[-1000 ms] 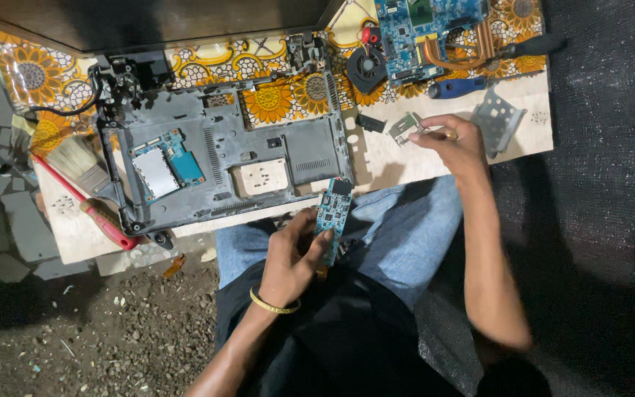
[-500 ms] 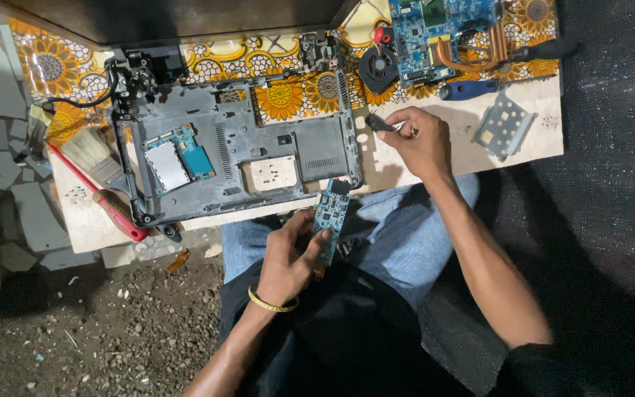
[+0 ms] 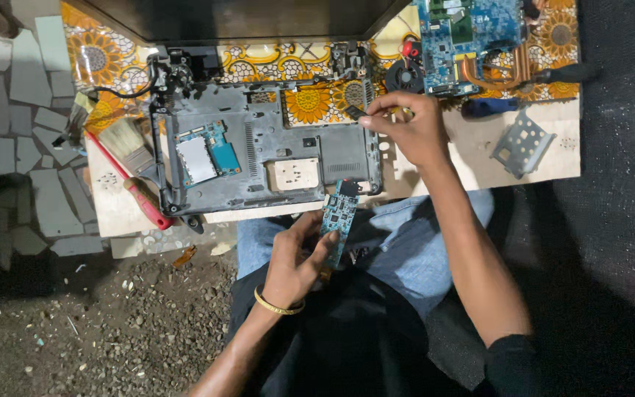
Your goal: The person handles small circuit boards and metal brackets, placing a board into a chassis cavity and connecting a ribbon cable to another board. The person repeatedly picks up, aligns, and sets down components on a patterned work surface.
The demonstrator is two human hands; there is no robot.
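My left hand [image 3: 297, 259] holds a narrow blue-green circuit board [image 3: 339, 217] upright over my lap, just below the near edge of the opened grey laptop base [image 3: 273, 158]. My right hand [image 3: 413, 129] hovers at the base's upper right corner and pinches a small dark flat part [image 3: 354, 112] between thumb and fingers. The laptop base lies on a wooden board [image 3: 479, 165] over a sunflower-patterned cloth [image 3: 104, 55]. A small blue card with a silver plate [image 3: 206, 154] sits inside the base on its left.
A blue motherboard [image 3: 468, 40] with copper heat pipes and a round fan [image 3: 404, 76] lie at the back right. A perforated metal bracket [image 3: 522, 145] and a blue-handled screwdriver [image 3: 490, 106] rest on the right. A brush [image 3: 128, 143] and red-handled tool [image 3: 145, 206] lie left. Gravel floor below.
My right hand has moved left from the bracket area to the laptop base's upper right corner, carrying the small dark part. My left hand has kept the circuit board nearly still.
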